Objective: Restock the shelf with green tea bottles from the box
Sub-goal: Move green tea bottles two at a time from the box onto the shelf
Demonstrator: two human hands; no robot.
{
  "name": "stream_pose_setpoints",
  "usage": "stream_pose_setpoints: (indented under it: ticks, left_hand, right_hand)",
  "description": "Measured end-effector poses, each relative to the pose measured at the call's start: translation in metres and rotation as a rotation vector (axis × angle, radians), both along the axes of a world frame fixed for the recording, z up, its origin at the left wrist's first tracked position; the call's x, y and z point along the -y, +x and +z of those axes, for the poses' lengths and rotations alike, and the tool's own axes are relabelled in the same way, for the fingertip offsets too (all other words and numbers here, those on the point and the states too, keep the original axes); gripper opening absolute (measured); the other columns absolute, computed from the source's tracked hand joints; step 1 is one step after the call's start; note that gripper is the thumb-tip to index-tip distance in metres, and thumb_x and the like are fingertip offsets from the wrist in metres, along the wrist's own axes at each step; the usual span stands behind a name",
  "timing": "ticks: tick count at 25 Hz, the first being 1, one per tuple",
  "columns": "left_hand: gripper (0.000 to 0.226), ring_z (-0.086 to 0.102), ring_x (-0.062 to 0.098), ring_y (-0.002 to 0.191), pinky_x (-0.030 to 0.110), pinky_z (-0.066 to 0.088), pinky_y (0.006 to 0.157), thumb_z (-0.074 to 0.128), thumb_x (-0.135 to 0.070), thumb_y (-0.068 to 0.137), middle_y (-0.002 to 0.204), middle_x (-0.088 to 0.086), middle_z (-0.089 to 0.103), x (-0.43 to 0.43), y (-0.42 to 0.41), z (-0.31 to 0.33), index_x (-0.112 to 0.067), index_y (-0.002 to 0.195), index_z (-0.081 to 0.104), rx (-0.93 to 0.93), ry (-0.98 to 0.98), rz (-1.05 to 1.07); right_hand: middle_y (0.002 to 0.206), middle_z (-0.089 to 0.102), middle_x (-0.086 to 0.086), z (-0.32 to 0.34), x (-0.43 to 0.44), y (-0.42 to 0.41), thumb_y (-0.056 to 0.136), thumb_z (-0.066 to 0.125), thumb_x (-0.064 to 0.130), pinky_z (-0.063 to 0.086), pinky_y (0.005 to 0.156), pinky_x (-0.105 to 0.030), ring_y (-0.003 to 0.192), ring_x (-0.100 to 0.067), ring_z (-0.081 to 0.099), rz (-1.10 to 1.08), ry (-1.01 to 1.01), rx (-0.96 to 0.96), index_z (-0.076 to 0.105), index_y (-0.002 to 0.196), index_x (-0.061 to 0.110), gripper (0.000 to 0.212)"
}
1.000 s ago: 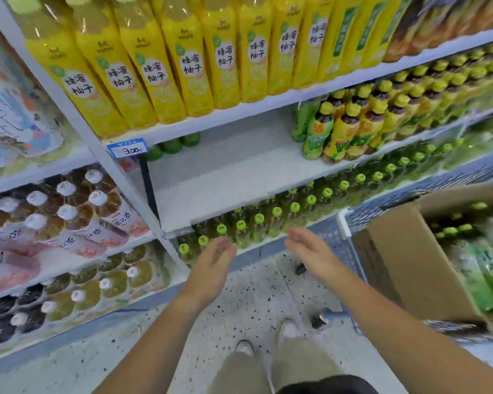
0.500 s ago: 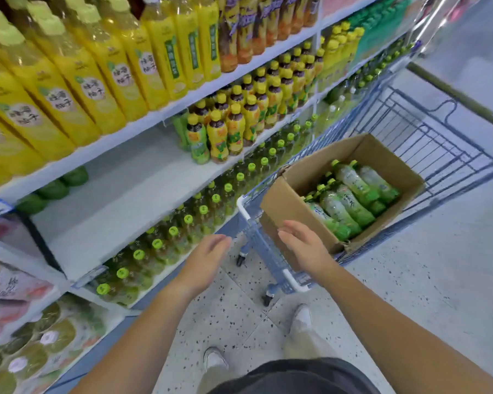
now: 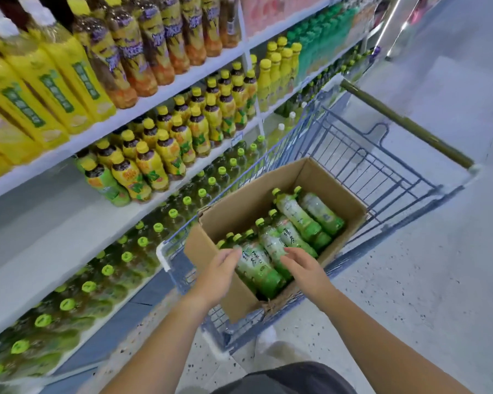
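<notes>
Green tea bottles (image 3: pixel 296 217), clear plastic with green labels and lime caps: lying on their sides in the brown cardboard box (image 3: pixel 239 206), caps toward the shelving. Left hand (image 3: pixel 222 270) and right hand (image 3: pixel 303 270): fingers loosely extended either side of the nearest bottle (image 3: pixel 256 268), gripping nothing yet; judged set for a two-sided lift. Box sits in the blue wire shopping cart (image 3: pixel 353 157), drawn up beside the white shelf (image 3: pixel 54 237), whose bare stretch probably awaits this stock.
</notes>
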State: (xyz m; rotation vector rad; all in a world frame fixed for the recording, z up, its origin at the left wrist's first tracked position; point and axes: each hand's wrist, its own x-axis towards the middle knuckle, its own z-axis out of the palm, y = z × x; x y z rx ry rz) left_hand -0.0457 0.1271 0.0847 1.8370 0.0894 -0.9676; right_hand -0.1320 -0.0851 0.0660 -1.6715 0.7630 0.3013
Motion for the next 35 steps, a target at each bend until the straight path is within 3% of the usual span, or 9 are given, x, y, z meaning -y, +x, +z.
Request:
stream_pose_setpoints:
  ticks: [8,11,13,19,22,27,30,32,35]
  left_hand:
    - [0.074,0.044,0.028,0.137,0.036,0.036,0.097,0.041,-0.061,0.098,0.158,0.006,0.038,0.115,0.008,-0.032,-0.016,0.156,0.031,-0.048,0.189,0.221]
    - [0.079,0.033,0.036,0.145,0.045,0.035,0.110,0.041,-0.058,0.100,0.164,0.012,0.023,0.120,0.007,-0.052,-0.013,0.161,0.017,-0.068,0.376,0.268]
    - [0.079,0.037,0.038,0.141,0.046,0.038,0.108,0.043,-0.056,0.100,0.161,0.015,0.022,0.119,0.006,-0.065,-0.011,0.159,0.016,-0.084,0.478,0.258]
    - [0.097,0.048,0.033,0.124,0.032,0.036,0.082,0.061,-0.042,0.097,0.161,0.019,0.024,0.122,0.018,-0.103,-0.005,0.157,-0.006,-0.314,0.490,0.432]
    - [0.086,0.051,0.035,0.121,0.033,0.039,0.080,0.068,-0.035,0.095,0.153,0.020,0.035,0.123,0.023,-0.122,-0.003,0.149,0.009,-0.330,0.545,0.499]
    - [0.090,0.050,0.031,0.110,0.033,0.039,0.082,0.077,-0.029,0.087,0.144,0.018,0.046,0.119,0.022,-0.140,-0.002,0.147,0.015,-0.321,0.496,0.588]
    - [0.091,0.049,0.032,0.120,0.034,0.038,0.085,0.079,-0.029,0.085,0.143,0.015,0.045,0.116,0.020,-0.139,-0.002,0.149,0.020,-0.330,0.452,0.621]
    - [0.075,0.053,0.030,0.109,0.034,0.039,0.081,0.078,-0.029,0.084,0.125,0.011,0.051,0.115,0.018,-0.136,-0.006,0.140,0.034,-0.340,0.432,0.618]
    - [0.024,0.057,0.025,0.072,0.032,0.042,0.066,0.076,-0.021,0.079,0.084,0.010,0.059,0.112,0.013,-0.131,-0.014,0.092,0.057,-0.287,0.337,0.600]
  right_hand:
    - [0.135,0.059,0.003,-0.041,0.105,0.062,0.102,0.051,0.044,0.042,0.101,-0.034,0.117,-0.016,0.055,0.182,-0.236,-0.125,0.050,0.146,0.023,0.049]
    - [0.145,0.053,-0.001,-0.056,0.125,0.093,0.103,0.046,0.042,0.046,0.089,-0.030,0.112,-0.016,0.059,0.313,-0.350,-0.162,0.043,0.150,0.022,0.052]
    - [0.137,0.059,-0.004,-0.066,0.134,0.110,0.102,0.048,0.038,0.046,0.075,-0.027,0.098,-0.015,0.063,0.377,-0.437,-0.175,0.043,0.150,0.018,0.052]
    - [0.112,0.064,-0.013,-0.102,0.157,0.145,0.098,0.056,0.036,0.053,0.081,-0.042,0.096,-0.031,0.063,0.512,-0.606,-0.280,0.052,0.132,0.007,0.045]
    - [0.121,0.064,-0.015,-0.122,0.165,0.161,0.098,0.059,0.036,0.051,0.082,-0.039,0.095,-0.029,0.061,0.486,-0.567,-0.348,0.049,0.134,0.006,0.048]
    - [0.145,0.053,-0.017,-0.143,0.179,0.174,0.090,0.072,0.044,0.044,0.103,-0.045,0.126,-0.036,0.055,0.374,-0.440,-0.379,0.039,0.150,0.003,0.080]
    - [0.149,0.049,-0.016,-0.141,0.179,0.169,0.083,0.081,0.041,0.045,0.105,-0.048,0.126,-0.036,0.054,0.293,-0.269,-0.434,0.036,0.151,0.002,0.090]
    - [0.139,0.056,-0.013,-0.138,0.175,0.161,0.076,0.087,0.037,0.054,0.090,-0.042,0.117,-0.033,0.060,0.222,-0.124,-0.481,0.037,0.149,0.002,0.095]
    - [0.125,0.062,-0.014,-0.138,0.159,0.141,0.071,0.088,0.032,0.054,0.068,-0.034,0.095,-0.027,0.065,0.136,0.006,-0.493,0.047,0.131,0.003,0.079]
